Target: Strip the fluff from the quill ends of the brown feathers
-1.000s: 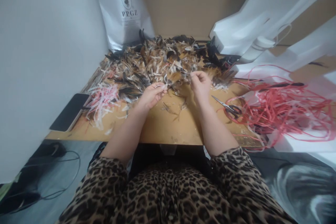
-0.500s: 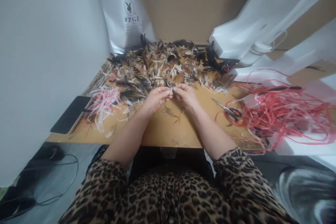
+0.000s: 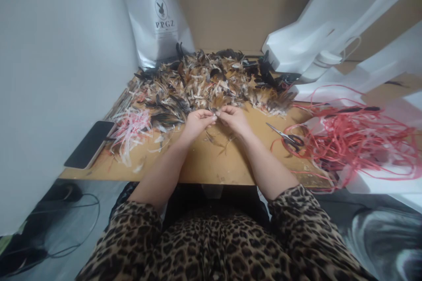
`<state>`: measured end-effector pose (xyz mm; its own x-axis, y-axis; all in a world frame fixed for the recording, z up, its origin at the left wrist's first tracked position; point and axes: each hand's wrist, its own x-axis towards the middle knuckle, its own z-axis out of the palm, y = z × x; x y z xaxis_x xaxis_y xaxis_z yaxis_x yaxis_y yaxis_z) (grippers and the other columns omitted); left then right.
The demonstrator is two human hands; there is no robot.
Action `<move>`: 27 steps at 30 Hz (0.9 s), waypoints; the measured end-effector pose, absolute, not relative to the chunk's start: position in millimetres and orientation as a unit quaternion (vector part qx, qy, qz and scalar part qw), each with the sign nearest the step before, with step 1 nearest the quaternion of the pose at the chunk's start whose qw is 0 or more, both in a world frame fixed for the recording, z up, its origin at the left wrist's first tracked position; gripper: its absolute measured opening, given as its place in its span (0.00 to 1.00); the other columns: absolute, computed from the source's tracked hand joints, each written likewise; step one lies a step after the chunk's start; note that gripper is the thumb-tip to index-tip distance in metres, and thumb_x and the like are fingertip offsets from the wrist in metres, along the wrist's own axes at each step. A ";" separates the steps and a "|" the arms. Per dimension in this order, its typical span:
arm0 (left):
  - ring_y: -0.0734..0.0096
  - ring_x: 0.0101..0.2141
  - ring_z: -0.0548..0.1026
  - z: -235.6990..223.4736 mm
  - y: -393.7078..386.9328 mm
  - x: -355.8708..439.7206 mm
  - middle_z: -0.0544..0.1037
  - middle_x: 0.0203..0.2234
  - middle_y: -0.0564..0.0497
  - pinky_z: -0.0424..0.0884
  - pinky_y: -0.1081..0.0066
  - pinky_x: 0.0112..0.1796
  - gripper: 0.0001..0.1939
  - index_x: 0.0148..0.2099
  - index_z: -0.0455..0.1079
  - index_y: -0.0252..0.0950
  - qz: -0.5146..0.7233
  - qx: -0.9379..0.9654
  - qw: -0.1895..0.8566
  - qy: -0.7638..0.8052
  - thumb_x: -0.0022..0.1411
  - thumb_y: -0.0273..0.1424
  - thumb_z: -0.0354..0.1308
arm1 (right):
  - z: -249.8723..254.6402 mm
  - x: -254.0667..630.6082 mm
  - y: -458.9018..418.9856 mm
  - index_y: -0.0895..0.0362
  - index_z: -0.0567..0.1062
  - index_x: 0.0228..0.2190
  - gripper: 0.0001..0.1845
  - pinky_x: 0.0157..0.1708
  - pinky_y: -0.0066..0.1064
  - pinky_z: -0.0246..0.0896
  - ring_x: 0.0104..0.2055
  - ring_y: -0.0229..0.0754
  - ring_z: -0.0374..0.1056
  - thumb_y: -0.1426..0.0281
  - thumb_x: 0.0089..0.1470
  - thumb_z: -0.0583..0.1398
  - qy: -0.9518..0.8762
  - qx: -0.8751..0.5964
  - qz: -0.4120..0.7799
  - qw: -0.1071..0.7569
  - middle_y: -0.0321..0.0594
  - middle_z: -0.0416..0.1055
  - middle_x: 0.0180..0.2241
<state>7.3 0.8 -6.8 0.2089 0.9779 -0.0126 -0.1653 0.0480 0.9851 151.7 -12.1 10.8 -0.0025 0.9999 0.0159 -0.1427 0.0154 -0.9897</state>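
Note:
My left hand (image 3: 197,124) and my right hand (image 3: 234,120) meet fingertip to fingertip above the wooden table, just in front of a big heap of brown, black and white feathers (image 3: 201,81). Both are closed in a pinch. Between them is the pale base of a small feather bunch (image 3: 216,102), whose brown tips point away from me and blend into the heap behind. The exact grip of each fingertip is too small to make out. A few thin loose feathers (image 3: 217,140) lie on the table below my fingers.
Scissors (image 3: 286,136) with dark handles lie right of my hands, beside a tangle of red plastic strips (image 3: 356,140). On the left are pink and white strips (image 3: 130,129) and a phone (image 3: 89,144). A silver bag (image 3: 158,30) stands behind; a white bottle (image 3: 323,63) is at the right.
My hands were apart, the left holding the feather bunch and a pale strip. My right hand moved left to meet it at the bunch's base. Over the last half second they hardly shift.

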 end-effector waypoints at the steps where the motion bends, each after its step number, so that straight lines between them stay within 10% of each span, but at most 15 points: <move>1: 0.78 0.22 0.73 -6.6 0.9 7.4 0.76 0.20 0.52 0.67 0.78 0.24 0.17 0.30 0.71 0.30 0.479 0.499 0.591 0.415 0.39 0.34 0.71 | 11.3 152.4 -12.2 0.60 0.71 0.20 0.13 0.19 0.24 0.46 0.17 0.28 0.55 0.65 0.36 0.67 -0.477 -0.466 0.519 0.535 0.30 0.65 0.15; 15: 0.80 0.23 0.74 -1.6 -5.9 -0.6 0.79 0.25 0.49 0.66 0.79 0.26 0.17 0.32 0.71 0.31 0.387 0.453 0.742 0.308 0.41 0.35 0.71 | 10.1 166.4 -9.8 0.59 0.69 0.18 0.17 0.18 0.23 0.38 0.15 0.26 0.50 0.64 0.31 0.71 -0.441 -0.339 0.671 0.490 0.30 0.63 0.12; 27: 0.77 0.25 0.72 -1.8 -3.7 4.2 0.77 0.22 0.51 0.66 0.75 0.28 0.15 0.29 0.75 0.32 0.450 0.546 0.573 0.412 0.43 0.39 0.68 | 11.4 169.7 -8.8 0.60 0.72 0.22 0.16 0.19 0.24 0.42 0.17 0.28 0.52 0.61 0.38 0.68 -0.533 -0.420 0.550 0.487 0.30 0.64 0.14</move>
<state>4.2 -3.7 -1.8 0.2542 0.9670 0.0197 -0.0659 -0.0030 0.9978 169.7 -8.8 11.4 -0.1723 0.9834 0.0569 -0.0872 0.0423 -0.9953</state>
